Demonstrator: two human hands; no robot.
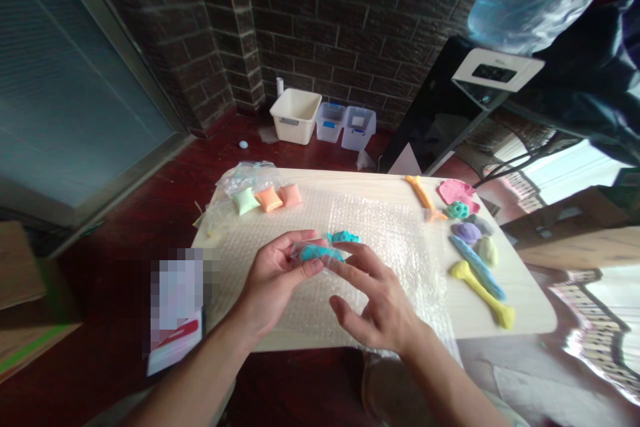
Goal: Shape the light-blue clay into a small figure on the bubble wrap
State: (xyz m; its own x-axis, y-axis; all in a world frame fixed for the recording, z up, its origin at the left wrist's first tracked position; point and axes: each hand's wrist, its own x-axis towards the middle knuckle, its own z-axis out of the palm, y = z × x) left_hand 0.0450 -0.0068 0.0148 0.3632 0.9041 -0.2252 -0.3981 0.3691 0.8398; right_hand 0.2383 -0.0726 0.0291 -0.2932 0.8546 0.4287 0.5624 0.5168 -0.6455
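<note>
My left hand (273, 273) is closed on a small clear plastic packet (317, 253) of turquoise modelling clay, its thumb in front and fingers behind. At the packet's right end, the fingertips of my right hand (377, 297) reach it, with the thumb held well apart. Whether those fingertips press on it I cannot tell. Just beyond the packet, a loose turquoise clay lump (346, 236) lies on the bubble wrap (385, 220). Its lower edge is partly hidden by my fingers.
Green (246, 201), orange (269, 199) and pink packets (291, 195) lie at the table's back left beside crumpled clear plastic (245, 177). To the right are a yellow bone-shaped piece (483, 295), a blue strip (479, 267), an orange piece (423, 195) and several coloured lumps.
</note>
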